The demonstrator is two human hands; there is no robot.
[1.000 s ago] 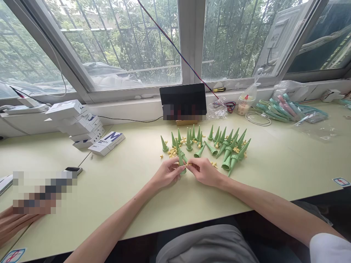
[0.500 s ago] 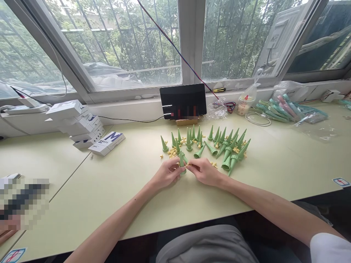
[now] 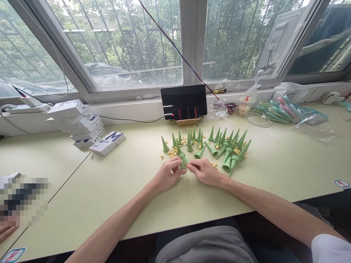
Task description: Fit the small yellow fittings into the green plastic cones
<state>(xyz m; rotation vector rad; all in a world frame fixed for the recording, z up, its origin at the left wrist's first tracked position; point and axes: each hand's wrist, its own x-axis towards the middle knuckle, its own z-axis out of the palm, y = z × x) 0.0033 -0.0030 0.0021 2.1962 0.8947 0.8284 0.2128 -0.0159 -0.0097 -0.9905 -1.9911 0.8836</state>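
My left hand (image 3: 166, 176) and my right hand (image 3: 204, 171) meet at the middle of the pale yellow-green table (image 3: 131, 190). Between them stands a green plastic cone (image 3: 182, 163), tip up, pinched by the left fingers. The right fingers pinch a small yellow piece (image 3: 189, 166) against the cone's base. Just behind the hands lie several more green cones (image 3: 219, 146), some upright and some on their sides, with small yellow pieces (image 3: 172, 152) scattered among them.
A dark tablet (image 3: 183, 98) with a phone (image 3: 186, 113) in front leans at the window sill. White boxes (image 3: 79, 122) are stacked at the left. Bags, a cup (image 3: 245, 103) and teal packets (image 3: 282, 106) lie at the back right. Another person's hand (image 3: 7, 228) shows at the far left edge.
My hands stay on the cone and have shifted only slightly. The other person's hand at the left has drawn back toward the frame's edge.
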